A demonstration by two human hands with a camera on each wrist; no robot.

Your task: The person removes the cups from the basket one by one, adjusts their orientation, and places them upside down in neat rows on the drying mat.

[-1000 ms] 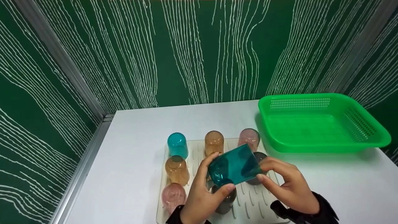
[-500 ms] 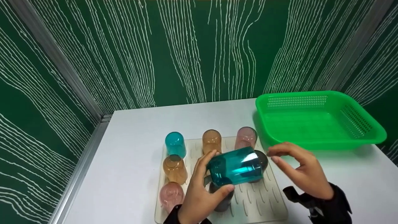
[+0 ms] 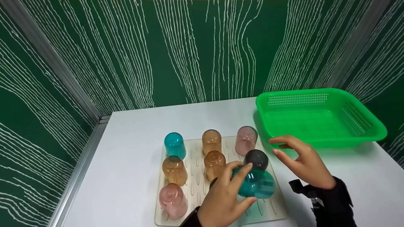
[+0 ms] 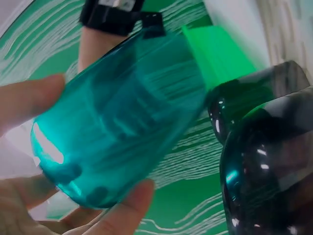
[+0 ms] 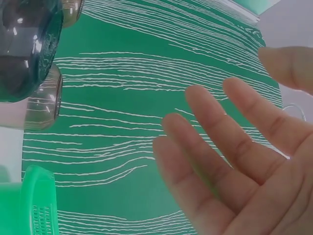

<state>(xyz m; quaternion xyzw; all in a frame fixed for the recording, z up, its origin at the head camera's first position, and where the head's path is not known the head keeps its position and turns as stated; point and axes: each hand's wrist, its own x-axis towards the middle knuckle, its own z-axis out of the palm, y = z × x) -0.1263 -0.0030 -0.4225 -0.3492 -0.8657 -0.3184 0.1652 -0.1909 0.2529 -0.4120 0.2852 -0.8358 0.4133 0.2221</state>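
My left hand (image 3: 225, 195) grips a clear teal cup (image 3: 260, 186) by its base end, tilted with its open end toward the right, above the front right of a ribbed cream drying mat (image 3: 197, 201). In the left wrist view, fingers and thumb wrap the closed end of the teal cup (image 4: 117, 122). Just behind it stands a dark grey cup (image 3: 256, 159), upside down. Apart to the right, my right hand (image 3: 304, 160) hovers with loosely bent fingers and holds nothing; the right wrist view shows this hand (image 5: 244, 161) with its fingers spread.
Upside-down cups stand on the mat: a blue one (image 3: 175, 145), several amber ones (image 3: 212, 140), pink ones (image 3: 246, 140). Another dark cup is mostly hidden behind my left hand. A green basket (image 3: 318, 145) sits at the right rear of the white table (image 3: 126, 164).
The left hand has carried the teal cup right and downward, turning its open end away from view. The right hand has let go of the cup and moved off to the right.
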